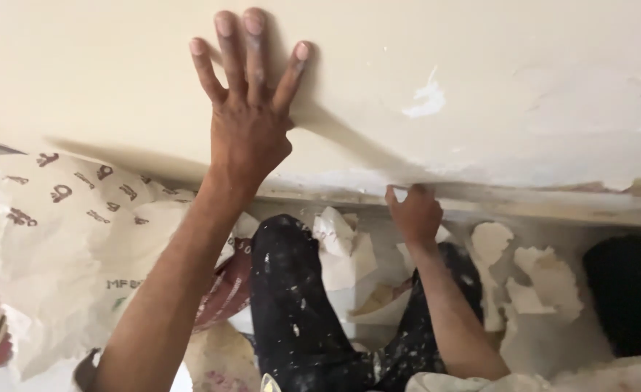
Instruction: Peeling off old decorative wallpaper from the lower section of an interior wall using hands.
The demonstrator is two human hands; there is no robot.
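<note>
My left hand [248,101] lies flat against a cream painted wall [102,65], fingers spread and pointing up, holding nothing. My right hand [413,212] is curled low down at the wall's bottom edge, where the cream wall covering [480,156] meets the baseboard [553,207]. Its fingertips pinch the lower edge of that covering. White patches [426,101] show where the surface is scraped or torn. My legs in dark paint-speckled trousers [291,305] are folded below.
Torn white scraps [545,279] of wall covering lie piled on the floor along the baseboard. A large white plastic sack with brown printing [59,239] sits at the left. A dark object [629,290] stands at the right edge.
</note>
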